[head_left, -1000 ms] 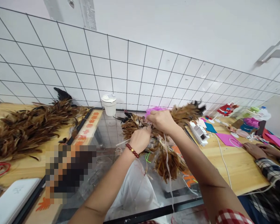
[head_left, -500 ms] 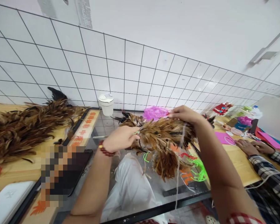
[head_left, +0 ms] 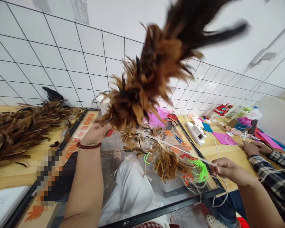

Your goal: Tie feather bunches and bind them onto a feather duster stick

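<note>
Clutter all round the two hands: to the left, one long heap of loose brown and black feathers [head_left: 21, 129] lying across the pale wooden tabletop [head_left: 16, 176] against the white tiled wall [head_left: 61, 66]; in the middle, a glass panel in a black frame [head_left: 156, 212] strewn with smaller tufts of brown feathers [head_left: 165, 161], one tangle of neon green cord [head_left: 200, 169], one crumpled pink plastic bag [head_left: 156, 117] and one white plastic bag [head_left: 130, 193]. Raised high in front of the wall, a thick bundle of brown, orange and black feathers [head_left: 152, 76], gripped at its lower end by the left hand [head_left: 96, 133] with fingers curled tight round the base, a string of dark red beads [head_left: 88, 146] at the wrist. Stretched taut from that base down to the right hand [head_left: 228, 171], one thin white string [head_left: 180, 148], pinched between thumb and forefinger, other fingers folded in. Blocking much of the wall, the bundle itself; top end blurred and cut off by the upper edge. Further right, one white boxy tool [head_left: 196, 132], one pink felt sheet [head_left: 222, 138] and small craft scraps too far off to make out. At the right edge, two hands of another person [head_left: 251, 148] in checked sleeves [head_left: 270, 163], resting on the wood, partly cut off.
</note>
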Demonstrator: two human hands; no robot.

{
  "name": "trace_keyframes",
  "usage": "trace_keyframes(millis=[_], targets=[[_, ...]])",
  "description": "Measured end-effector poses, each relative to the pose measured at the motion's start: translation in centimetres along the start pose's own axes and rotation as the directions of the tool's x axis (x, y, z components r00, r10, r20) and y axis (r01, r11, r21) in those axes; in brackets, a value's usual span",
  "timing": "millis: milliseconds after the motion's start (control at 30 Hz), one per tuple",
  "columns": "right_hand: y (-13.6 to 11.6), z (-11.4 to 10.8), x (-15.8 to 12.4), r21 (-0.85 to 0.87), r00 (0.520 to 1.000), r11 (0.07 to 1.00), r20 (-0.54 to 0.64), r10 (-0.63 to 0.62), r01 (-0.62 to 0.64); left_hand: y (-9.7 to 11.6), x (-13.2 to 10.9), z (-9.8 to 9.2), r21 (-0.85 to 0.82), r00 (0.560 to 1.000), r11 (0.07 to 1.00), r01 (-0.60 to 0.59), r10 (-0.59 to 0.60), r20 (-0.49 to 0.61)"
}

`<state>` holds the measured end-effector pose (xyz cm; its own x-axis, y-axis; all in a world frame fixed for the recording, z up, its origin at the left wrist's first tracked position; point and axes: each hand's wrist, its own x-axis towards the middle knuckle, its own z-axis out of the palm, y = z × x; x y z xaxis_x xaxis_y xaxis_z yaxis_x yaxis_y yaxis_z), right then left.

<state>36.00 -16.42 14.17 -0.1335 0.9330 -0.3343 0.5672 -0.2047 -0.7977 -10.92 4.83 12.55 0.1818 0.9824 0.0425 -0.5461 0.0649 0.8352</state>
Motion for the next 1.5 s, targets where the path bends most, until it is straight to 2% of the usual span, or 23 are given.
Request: trace_keyframes(millis=[67, 100, 167, 200, 233, 267, 333, 367, 400, 467, 567, 633, 700, 800, 833, 900, 933, 1000, 1100, 1167, 1267, 1400, 1500], targets=[[-0.7, 2.8, -1.4, 0.016, 0.984, 0.998, 0.165, -0.06, 0.058, -0.3, 0.4, 1.5, 0.01, 0.999, 1.0, -0.002, 0.002, 0.042], [-1.4, 4.1, -1.8, 0.009, 0.95, 0.997, 0.303, -0.079, 0.08, -0.4, 0.6, 2.3, -0.015, 0.999, 1.0, -0.002, 0.003, 0.045], [-3.0, 5.5, -1.5, 0.0, 0.822, 0.989, 0.556, -0.122, 0.148, -0.9, 1.1, 3.7, -0.087, 0.999, 0.996, 0.029, -0.027, 0.029], [-3.7, 5.6, -0.8, -0.006, 0.783, 0.983, 0.606, -0.142, 0.183, -1.2, 1.3, 4.2, -0.126, 0.999, 0.991, 0.053, -0.05, 0.021], [-4.1, 5.2, 0.5, -0.007, 0.791, 0.979, 0.59, -0.161, 0.204, -1.5, 1.4, 4.7, -0.164, 0.997, 0.983, 0.078, -0.075, 0.021], [-4.4, 4.5, 2.3, -0.02, 0.845, 0.977, 0.505, -0.175, 0.214, -1.8, 1.5, 5.1, -0.2, 0.995, 0.975, 0.099, -0.095, 0.029], [-4.1, 2.8, 7.1, -0.08, 0.97, 0.98, 0.179, -0.165, 0.182, -2.5, 1.5, 5.8, -0.258, 0.991, 0.957, 0.131, -0.119, 0.062], [-3.8, 2.2, 10.0, -0.158, 0.987, 0.975, -0.024, -0.162, 0.156, -2.8, 1.5, 6.1, -0.277, 0.989, 0.95, 0.141, -0.124, 0.081], [-3.5, 1.9, 13.0, -0.257, 0.97, 0.96, -0.185, -0.157, 0.107, -3.0, 1.3, 6.4, -0.288, 0.987, 0.945, 0.152, -0.128, 0.1], [-3.0, 2.5, 18.6, -0.41, 0.903, 0.907, -0.419, -0.096, -0.094, -3.6, 1.1, 7.0, -0.291, 0.98, 0.94, 0.178, -0.144, 0.135], [-3.0, 4.8, 24.6, -0.435, 0.883, 0.888, -0.463, -0.081, -0.147, -4.4, 0.9, 7.6, -0.259, 0.967, 0.94, 0.223, -0.181, 0.176], [-3.0, 5.9, 26.4, -0.442, 0.89, 0.887, -0.447, -0.09, -0.132, -4.9, 1.0, 7.7, -0.238, 0.962, 0.941, 0.24, -0.196, 0.192], [-3.0, 5.9, 26.7, -0.45, 0.892, 0.885, -0.441, -0.102, -0.122, -5.4, 1.1, 7.7, -0.229, 0.955, 0.94, 0.252, -0.205, 0.212], [-4.1, 4.5, 25.0, -0.438, 0.867, 0.893, -0.479, -0.139, -0.099, -5.9, 1.2, 7.7, -0.248, 0.938, 0.923, 0.294, -0.229, 0.259], [-4.8, 4.0, 24.1, -0.385, 0.858, 0.922, -0.487, -0.163, -0.044, -6.0, 1.2, 7.8, -0.262, 0.932, 0.914, 0.311, -0.238, 0.274], [-7.1, 3.7, 21.8, -0.158, 0.86, 0.973, -0.458, -0.226, 0.171, -6.4, 1.3, 7.9, -0.291, 0.923, 0.896, 0.335, -0.25, 0.293], [-8.5, 4.0, 20.7, 0.006, 0.872, 0.956, -0.41, -0.266, 0.294, -6.5, 1.3, 8.0, -0.303, 0.921, 0.89, 0.342, -0.253, 0.297], [-11.4, 5.6, 19.0, 0.255, 0.882, 0.86, -0.299, -0.364, 0.441, -7.0, 1.4, 8.3, -0.312, 0.921, 0.884, 0.347, -0.259, 0.291], [-14.9, 9.1, 18.6, 0.418, 0.84, 0.73, -0.237, -0.488, 0.541, -7.6, 1.5, 8.6, -0.315, 0.937, 0.89, 0.329, -0.266, 0.226], [-16.0, 11.2, 19.5, 0.429, 0.806, 0.684, -0.271, -0.526, 0.59, -7.8, 1.4, 8.8, -0.317, 0.944, 0.892, 0.321, -0.276, 0.179], [-16.1, 13.1, 21.2, 0.393, 0.783, 0.678, -0.343, -0.519, 0.622, -8.0, 1.2, 8.9, -0.298, 0.947, 0.901, 0.314, -0.276, 0.163], [-15.3, 13.4, 22.2, 0.405, 0.789, 0.68, -0.375, -0.487, 0.612, -8.0, 0.7, 9.3, -0.234, 0.965, 0.943, 0.238, -0.202, 0.169], [-15.0, 13.4, 22.4, 0.384, 0.759, 0.663, -0.442, -0.479, 0.642, -8.1, 0.3, 9.8, -0.149, 0.967, 0.971, 0.188, -0.156, 0.201]])
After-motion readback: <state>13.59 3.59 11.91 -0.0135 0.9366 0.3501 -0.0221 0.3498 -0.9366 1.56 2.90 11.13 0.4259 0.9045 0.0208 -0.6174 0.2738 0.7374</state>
